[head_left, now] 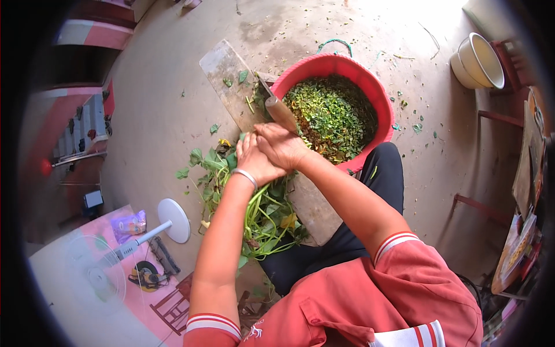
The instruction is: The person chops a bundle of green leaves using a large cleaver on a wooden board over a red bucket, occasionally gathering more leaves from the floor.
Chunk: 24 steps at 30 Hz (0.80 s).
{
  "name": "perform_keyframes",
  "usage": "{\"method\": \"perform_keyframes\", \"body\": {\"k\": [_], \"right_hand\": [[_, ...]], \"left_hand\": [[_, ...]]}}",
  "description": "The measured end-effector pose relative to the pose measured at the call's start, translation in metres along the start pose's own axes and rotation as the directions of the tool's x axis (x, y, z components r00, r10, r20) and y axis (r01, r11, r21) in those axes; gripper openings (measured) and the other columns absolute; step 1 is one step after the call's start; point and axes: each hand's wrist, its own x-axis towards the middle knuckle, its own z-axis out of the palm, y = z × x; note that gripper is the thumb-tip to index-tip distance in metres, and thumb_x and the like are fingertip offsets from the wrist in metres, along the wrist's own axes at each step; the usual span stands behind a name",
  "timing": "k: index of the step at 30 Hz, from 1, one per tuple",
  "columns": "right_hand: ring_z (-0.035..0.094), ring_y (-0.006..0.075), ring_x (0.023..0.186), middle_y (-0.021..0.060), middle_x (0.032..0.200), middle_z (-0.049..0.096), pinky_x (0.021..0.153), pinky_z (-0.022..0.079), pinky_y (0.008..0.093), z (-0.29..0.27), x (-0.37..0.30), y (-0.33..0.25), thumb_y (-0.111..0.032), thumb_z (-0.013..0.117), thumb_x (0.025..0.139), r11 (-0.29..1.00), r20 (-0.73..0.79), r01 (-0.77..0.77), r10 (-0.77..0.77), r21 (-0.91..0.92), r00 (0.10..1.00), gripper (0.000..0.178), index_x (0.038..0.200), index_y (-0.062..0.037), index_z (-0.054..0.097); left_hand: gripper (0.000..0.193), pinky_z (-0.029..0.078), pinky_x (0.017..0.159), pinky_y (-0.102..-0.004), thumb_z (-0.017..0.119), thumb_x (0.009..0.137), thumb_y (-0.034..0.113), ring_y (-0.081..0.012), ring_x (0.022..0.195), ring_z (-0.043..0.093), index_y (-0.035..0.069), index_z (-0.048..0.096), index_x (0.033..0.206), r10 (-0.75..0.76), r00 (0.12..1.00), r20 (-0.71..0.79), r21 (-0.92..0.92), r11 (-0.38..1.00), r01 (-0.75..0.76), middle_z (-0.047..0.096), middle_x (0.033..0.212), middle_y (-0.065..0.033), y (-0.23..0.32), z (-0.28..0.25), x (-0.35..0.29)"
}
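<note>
My right hand (283, 146) is closed at the lower end of a thick wooden handle (281, 113), which looks like a chopping knife's; its blade is mostly hidden. Close against it, my left hand (252, 157), with a silver bangle on the wrist, grips a bundle of leafy green vines (254, 217). Their long stems hang off the near left side of a worn wooden board (315, 211). Just right of the hands stands a red tub (383, 110) holding finely chopped greens (329, 115). The hands overlap, so some fingers are hidden.
The board's far end (222, 61) carries loose leaf scraps. More scraps lie on the concrete floor (167, 92). A cream bucket (477, 61) is at the far right, near a dark red wooden frame (500, 118). A white standing fan (173, 220) is at the lower left.
</note>
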Motion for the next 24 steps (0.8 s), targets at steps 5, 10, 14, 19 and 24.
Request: {"method": "perform_keyframes", "body": {"k": [5, 10, 14, 19, 24], "right_hand": [[0.058, 0.0376, 0.118, 0.0220, 0.124, 0.065, 0.107, 0.043, 0.0427, 0.005, -0.006, 0.001, -0.025, 0.045, 0.097, 0.988, 0.012, 0.063, -0.062, -0.139, 0.998, 0.045, 0.124, 0.0081, 0.059], [0.057, 0.0344, 0.123, 0.0194, 0.130, 0.062, 0.109, 0.043, 0.0406, 0.012, -0.006, -0.001, -0.025, 0.044, 0.097, 0.984, -0.086, 0.028, -0.044, -0.175, 0.995, 0.043, 0.125, 0.0021, 0.061], [0.055, 0.0326, 0.128, 0.0191, 0.133, 0.061, 0.112, 0.042, 0.0388, 0.018, -0.003, -0.002, -0.026, 0.044, 0.097, 0.970, -0.070, -0.039, 0.023, -0.239, 0.997, 0.044, 0.126, 0.0018, 0.061], [0.062, 0.0299, 0.095, 0.0098, 0.090, 0.064, 0.090, 0.050, 0.0415, 0.015, -0.002, 0.000, -0.027, 0.052, 0.092, 0.952, -0.091, 0.011, -0.040, -0.307, 0.995, 0.022, 0.090, -0.0085, 0.064], [0.062, 0.0289, 0.095, 0.0089, 0.091, 0.065, 0.092, 0.049, 0.0385, 0.009, -0.004, 0.001, -0.029, 0.056, 0.088, 0.846, 0.049, 0.210, -0.214, -0.490, 0.976, 0.023, 0.091, -0.0080, 0.064]], "left_hand": [[0.062, 0.049, 0.099, -0.0431, 0.072, 0.077, 0.045, -0.0389, 0.108, 0.060, 0.000, 0.058, 0.117, 0.081, 0.981, -0.174, -0.127, 0.987, -0.104, 0.063, 0.108, -0.0218, -0.007, 0.035, 0.016], [0.046, 0.051, 0.086, -0.0470, 0.075, 0.073, 0.040, -0.0397, 0.096, 0.062, 0.005, 0.063, 0.101, 0.229, 0.851, -0.473, -0.054, 0.956, -0.287, 0.066, 0.101, -0.0183, -0.026, 0.059, 0.030], [0.058, 0.050, 0.089, -0.0477, 0.079, 0.068, 0.048, -0.0396, 0.103, 0.061, 0.008, 0.064, 0.107, 0.300, 0.899, -0.318, -0.026, 0.945, -0.325, 0.066, 0.109, -0.0194, -0.037, 0.031, 0.025], [0.114, 0.037, 0.112, -0.0518, 0.079, 0.059, 0.072, -0.0388, 0.137, 0.045, 0.004, 0.046, 0.144, 0.012, 0.997, 0.082, 0.040, 0.999, -0.015, 0.044, 0.147, -0.0263, -0.014, -0.023, -0.011], [0.153, 0.010, 0.124, -0.0560, 0.090, 0.049, 0.061, -0.0377, 0.154, 0.012, 0.002, 0.001, 0.159, -0.250, 0.955, -0.156, -0.074, 0.968, 0.241, 0.016, 0.165, -0.0187, 0.041, 0.013, -0.045]]}}
